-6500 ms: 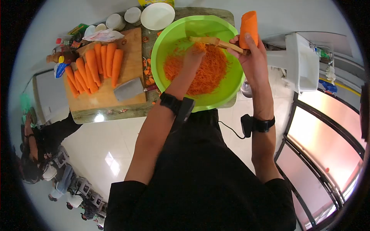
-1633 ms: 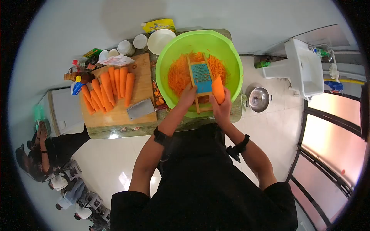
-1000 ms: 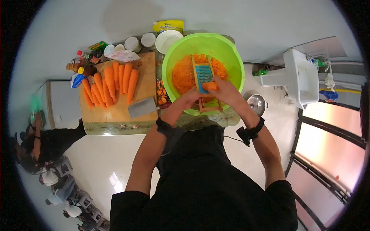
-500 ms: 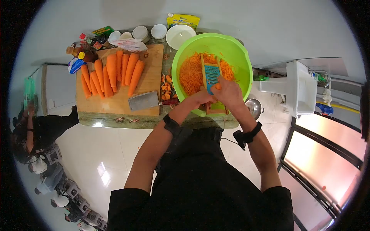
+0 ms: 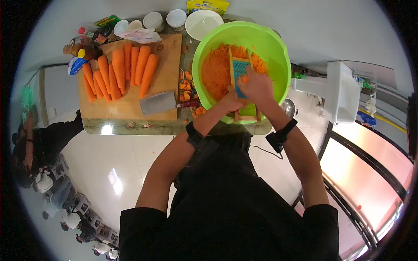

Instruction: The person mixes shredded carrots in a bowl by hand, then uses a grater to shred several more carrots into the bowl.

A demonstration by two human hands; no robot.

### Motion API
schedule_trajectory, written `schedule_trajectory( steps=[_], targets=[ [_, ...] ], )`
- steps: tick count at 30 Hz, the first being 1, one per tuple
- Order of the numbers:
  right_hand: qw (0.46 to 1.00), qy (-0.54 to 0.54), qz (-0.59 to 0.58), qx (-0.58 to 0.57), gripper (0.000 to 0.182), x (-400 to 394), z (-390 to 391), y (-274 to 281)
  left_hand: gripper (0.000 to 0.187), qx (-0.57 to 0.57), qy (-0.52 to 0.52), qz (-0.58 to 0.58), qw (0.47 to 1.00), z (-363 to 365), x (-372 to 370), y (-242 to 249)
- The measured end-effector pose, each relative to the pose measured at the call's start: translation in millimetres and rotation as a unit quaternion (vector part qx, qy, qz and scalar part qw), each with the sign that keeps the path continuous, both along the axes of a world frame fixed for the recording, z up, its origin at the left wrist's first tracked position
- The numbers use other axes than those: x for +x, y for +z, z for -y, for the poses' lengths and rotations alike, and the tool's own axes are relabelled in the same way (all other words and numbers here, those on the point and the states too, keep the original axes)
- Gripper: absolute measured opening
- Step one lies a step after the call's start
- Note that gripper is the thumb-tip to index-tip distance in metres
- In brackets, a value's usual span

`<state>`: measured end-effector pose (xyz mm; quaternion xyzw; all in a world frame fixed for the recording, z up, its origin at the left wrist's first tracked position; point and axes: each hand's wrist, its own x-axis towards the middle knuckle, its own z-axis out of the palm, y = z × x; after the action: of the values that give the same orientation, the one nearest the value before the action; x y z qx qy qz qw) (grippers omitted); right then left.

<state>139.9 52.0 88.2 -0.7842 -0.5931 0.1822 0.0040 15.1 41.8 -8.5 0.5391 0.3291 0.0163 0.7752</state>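
A wooden-framed grater (image 5: pixel 240 67) with a blue-green plate leans inside a large green basin (image 5: pixel 278 48). My left hand (image 5: pixel 232 101) is closed around the grater's frame near its lower end. Pressed to the plate is a piece of carrot (image 5: pixel 244 79), mostly hidden by my right hand (image 5: pixel 257 88), which grips it. Shredded carrot (image 5: pixel 213 71) is heaped in the basin, under and around the grater.
Several whole peeled carrots (image 5: pixel 117 67) lie on a wooden cutting board (image 5: pixel 170 56). A cleaver (image 5: pixel 157 103) rests at its front right, beside carrot scraps (image 5: pixel 186 89). White bowls (image 5: pixel 203 24) line the back. A sink (image 5: pixel 344 93) stands right; a person (image 5: pixel 43 139) is far left.
The whole view has shifted, so the table sits higher in the picture. My right hand and the carrot piece stay on the grater plate, while my left hand keeps its hold on the frame.
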Motion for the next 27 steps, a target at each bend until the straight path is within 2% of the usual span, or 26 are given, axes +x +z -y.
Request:
schedule_trajectory(
  steps=[2,4,5,7,8,10,11,13,14,16,19,20,22,23,25,27],
  targets=[
    [1.000,-0.011,0.001,0.009,0.038,3,-13,-13,0.035,-0.001,0.004,-0.011,1.000,-5,4,-8],
    [0.999,-0.013,-0.010,-0.039,0.039,8,-29,-14,0.047,-0.067,-0.011,-0.061,0.996,0,1,-10],
    [0.999,-0.015,-0.012,-0.036,0.039,10,-38,-19,0.047,-0.064,-0.013,-0.063,0.996,0,0,-6],
    [1.000,-0.008,0.005,0.006,0.042,14,-51,-25,0.058,-0.043,0.062,-0.138,0.988,0,0,18],
    [1.000,-0.009,0.004,0.008,0.042,16,-59,-28,0.058,-0.040,0.062,-0.139,0.988,1,1,11],
    [0.998,-0.019,0.011,-0.053,0.043,13,-76,-31,0.058,-0.019,0.017,-0.039,0.999,3,-2,-13],
    [0.998,-0.019,0.009,-0.055,0.043,11,-74,-30,0.058,-0.021,0.017,-0.041,0.999,8,-3,-15],
    [0.999,-0.021,-0.006,-0.047,0.042,15,-77,-24,0.049,-0.072,0.058,-0.126,0.988,3,3,-3],
    [0.999,-0.022,-0.003,-0.044,0.042,17,-75,-20,0.049,-0.070,0.058,-0.123,0.988,-1,3,1],
    [0.996,0.029,-0.018,-0.083,0.048,17,-60,-9,0.043,-0.039,-0.015,-0.069,0.997,-4,2,-4],
    [0.989,0.047,-0.037,-0.135,0.048,15,-28,19,0.042,-0.015,-0.045,-0.006,0.999,-4,2,-8],
    [0.989,0.049,-0.036,-0.136,0.048,13,-18,30,0.042,-0.016,-0.043,-0.005,0.999,-1,1,-8],
    [0.987,0.024,-0.061,-0.150,0.046,6,0,49,0.040,-0.007,0.071,-0.081,0.994,5,0,-7],
    [0.986,0.025,-0.061,-0.150,0.046,2,10,52,0.040,-0.007,0.072,-0.081,0.994,3,1,-7],
    [0.998,0.004,-0.059,-0.037,0.039,-5,25,53,0.040,-0.023,0.004,-0.052,0.998,-2,2,-7],
    [0.998,0.006,-0.047,-0.039,0.039,-9,28,46,0.041,-0.008,-0.003,-0.025,1.000,-4,-1,-3]
  ],
)
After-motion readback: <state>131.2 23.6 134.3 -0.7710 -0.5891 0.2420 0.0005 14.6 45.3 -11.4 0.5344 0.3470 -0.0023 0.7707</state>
